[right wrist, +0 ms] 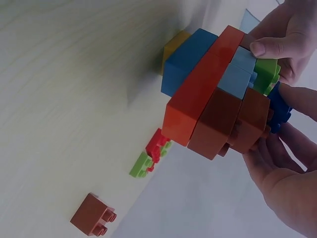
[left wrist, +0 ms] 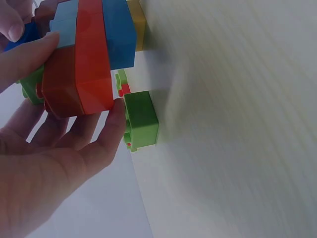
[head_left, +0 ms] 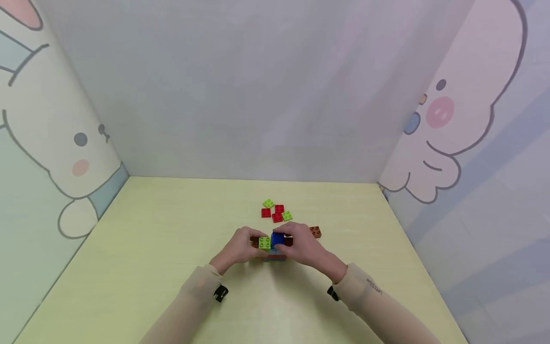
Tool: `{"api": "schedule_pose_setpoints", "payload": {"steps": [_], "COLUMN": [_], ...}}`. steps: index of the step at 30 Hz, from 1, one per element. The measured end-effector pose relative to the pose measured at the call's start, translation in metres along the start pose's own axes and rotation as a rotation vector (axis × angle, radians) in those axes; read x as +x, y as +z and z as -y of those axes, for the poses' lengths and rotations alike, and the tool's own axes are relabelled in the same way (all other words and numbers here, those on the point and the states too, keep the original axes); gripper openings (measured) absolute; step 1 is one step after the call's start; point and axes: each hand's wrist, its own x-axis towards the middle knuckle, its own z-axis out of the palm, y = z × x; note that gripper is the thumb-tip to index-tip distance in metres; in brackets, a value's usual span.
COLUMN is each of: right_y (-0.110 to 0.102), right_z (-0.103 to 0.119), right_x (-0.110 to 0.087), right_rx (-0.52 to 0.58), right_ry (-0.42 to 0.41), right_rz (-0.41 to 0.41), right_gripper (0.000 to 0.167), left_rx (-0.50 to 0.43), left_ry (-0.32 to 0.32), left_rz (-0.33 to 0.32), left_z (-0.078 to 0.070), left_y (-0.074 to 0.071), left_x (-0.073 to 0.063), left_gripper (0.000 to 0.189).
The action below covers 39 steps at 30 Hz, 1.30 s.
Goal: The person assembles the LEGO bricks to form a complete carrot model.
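The blue brick (head_left: 278,238) was at the top of the brick stack (right wrist: 215,89), just beside a lime-green brick (head_left: 264,243); fingers covered much of it, so its own long axis could not be told. The stack's long axis ran left to right before the person, its visible studs pointing up. The right hand (head_left: 304,244) pinched the blue brick between thumb and fingers; the left hand (head_left: 241,246) gripped the stack's left end, fingers spread. Beyond lay loose red bricks (head_left: 279,209), with a brown brick (head_left: 316,232) rightward, on the pale table (head_left: 172,215).
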Motion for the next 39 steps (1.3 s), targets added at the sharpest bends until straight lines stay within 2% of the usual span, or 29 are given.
{"api": "schedule_pose_setpoints", "payload": {"steps": [19,29,39], "right_y": [0.003,0.006,0.008], "right_z": [0.004,-0.007,-0.010], "right_x": [0.004,0.003,0.007], "right_rx": [-0.144,-0.020,-0.039], "right_ry": [0.001,0.047,0.048], "right_rz": [0.078,0.081,0.096], "right_gripper": [0.033,0.032,0.035], "left_rx": [-0.010,-0.020,-0.028], "left_ry": [0.014,0.021,0.010], "left_rz": [0.007,0.015,0.017], "left_z": [-0.003,-0.004,-0.003], "left_y": [0.000,-0.001,-0.001], "left_x": [0.002,0.002,0.002], "left_gripper": [0.031,0.029,0.029]}}
